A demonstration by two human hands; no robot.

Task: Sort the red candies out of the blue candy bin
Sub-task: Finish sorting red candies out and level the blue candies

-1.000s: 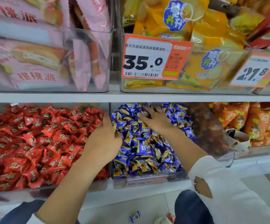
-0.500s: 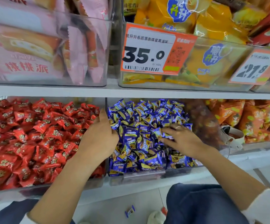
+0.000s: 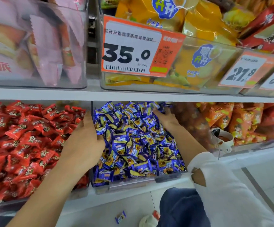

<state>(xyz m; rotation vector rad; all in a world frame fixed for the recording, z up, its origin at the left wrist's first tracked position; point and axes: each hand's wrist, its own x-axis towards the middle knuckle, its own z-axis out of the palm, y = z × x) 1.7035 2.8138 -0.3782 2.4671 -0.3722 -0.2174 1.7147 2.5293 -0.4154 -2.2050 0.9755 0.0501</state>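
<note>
Blue candies (image 3: 138, 141) fill the clear bin (image 3: 133, 185). Left hand (image 3: 85, 138) rests flat-fingered at its left edge. Right hand (image 3: 165, 117) digs in at the back, its grip hidden.

Blue candy bin (image 3: 133, 185): clear plastic, on the lower shelf, heaped full of blue candies (image 3: 133, 145) in shiny blue-and-yellow wrappers, lying every which way. No red wrapper visible on the surface of the heap. Red candies (image 3: 26, 145): glossy red wrappers, piled loose in the clear bin just left of it, the two bins side by side.
</note>
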